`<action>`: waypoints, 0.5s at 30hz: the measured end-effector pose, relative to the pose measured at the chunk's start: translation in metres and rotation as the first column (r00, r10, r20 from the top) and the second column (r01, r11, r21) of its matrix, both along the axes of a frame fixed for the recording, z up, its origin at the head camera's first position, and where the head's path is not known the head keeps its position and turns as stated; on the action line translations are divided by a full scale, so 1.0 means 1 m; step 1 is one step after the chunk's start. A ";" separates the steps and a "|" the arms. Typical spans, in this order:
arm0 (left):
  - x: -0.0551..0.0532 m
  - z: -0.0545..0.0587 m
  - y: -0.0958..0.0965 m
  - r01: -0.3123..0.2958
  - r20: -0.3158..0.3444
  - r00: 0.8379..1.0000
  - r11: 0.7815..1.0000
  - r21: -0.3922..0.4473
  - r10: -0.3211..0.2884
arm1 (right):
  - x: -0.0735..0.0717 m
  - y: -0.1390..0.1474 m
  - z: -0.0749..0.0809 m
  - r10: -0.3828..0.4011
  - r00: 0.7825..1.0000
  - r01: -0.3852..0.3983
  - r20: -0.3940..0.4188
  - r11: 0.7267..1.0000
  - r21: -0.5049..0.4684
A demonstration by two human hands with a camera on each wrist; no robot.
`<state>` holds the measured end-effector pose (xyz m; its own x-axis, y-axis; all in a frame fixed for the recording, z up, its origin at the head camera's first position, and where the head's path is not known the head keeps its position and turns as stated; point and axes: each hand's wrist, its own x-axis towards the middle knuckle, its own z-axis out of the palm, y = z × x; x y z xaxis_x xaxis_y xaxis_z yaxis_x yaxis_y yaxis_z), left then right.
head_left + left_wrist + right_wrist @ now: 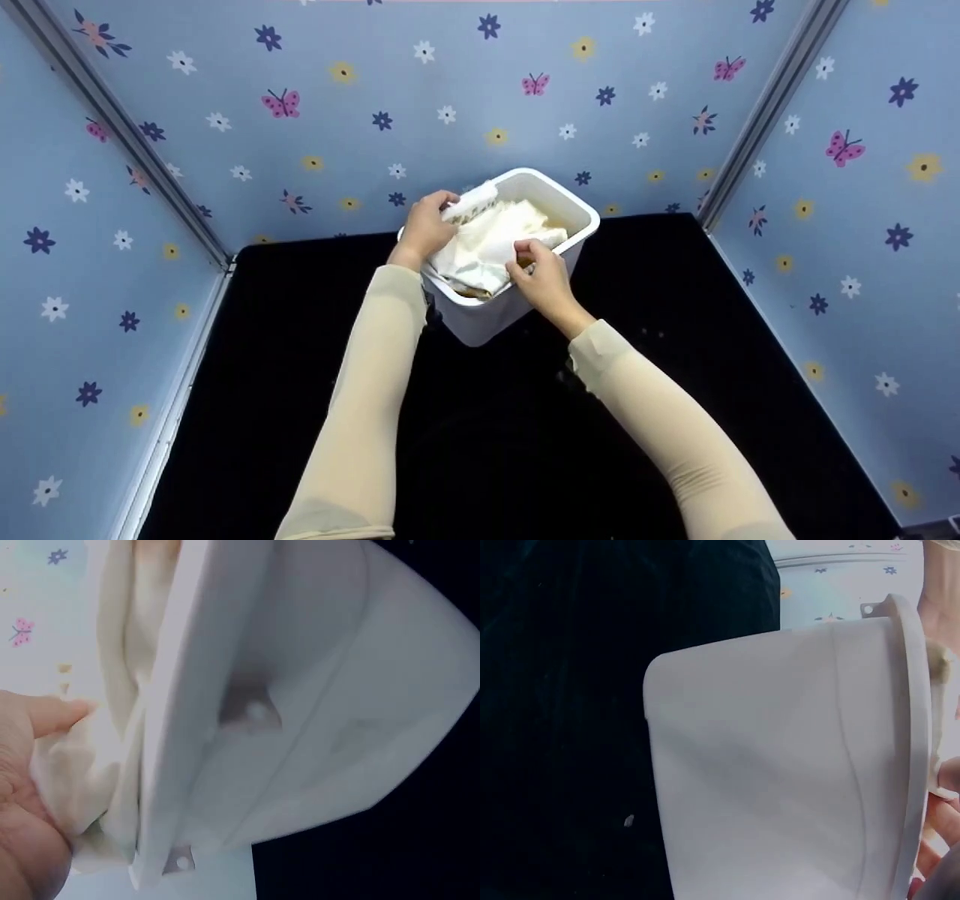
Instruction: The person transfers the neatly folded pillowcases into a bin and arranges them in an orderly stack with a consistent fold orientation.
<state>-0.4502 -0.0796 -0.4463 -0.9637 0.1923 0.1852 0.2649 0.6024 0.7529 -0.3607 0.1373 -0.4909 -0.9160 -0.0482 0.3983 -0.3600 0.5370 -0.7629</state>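
A white plastic bin [487, 319] stands near the back wall with crumpled cream-white cloth [491, 236] piled inside, up to its rim. At the bin's left side my left hand [427, 229] grips a part of the cloth that shows a row of small dark spots. The left wrist view shows the thumb [64, 712] pressed on the cream folds [82, 772] beside the rim. Over the near right rim, my right hand [547, 281] pinches the cloth's edge between thumb and forefinger. In the right wrist view those fingers [945, 817] are partly cut off by the frame.
The bin stands on a black-covered table [480, 450]. Blue flowered panels [450, 90] rise behind it and on both sides, joined by grey metal posts [780, 105]. Small tabs with round holes [180, 861] stick out under the bin's rim.
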 end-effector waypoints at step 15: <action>0.009 -0.012 -0.024 -0.006 0.017 1.000 0.998 0.057 0.005 | 0.004 0.000 -0.003 -0.030 0.998 0.037 -0.051 0.990 0.133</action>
<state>-0.4411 -0.1039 -0.4583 -0.9679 0.1763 0.1791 0.2483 0.5596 0.7907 -0.3568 0.1371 -0.4938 -0.8978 -0.0736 0.4343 -0.3749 0.6453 -0.6656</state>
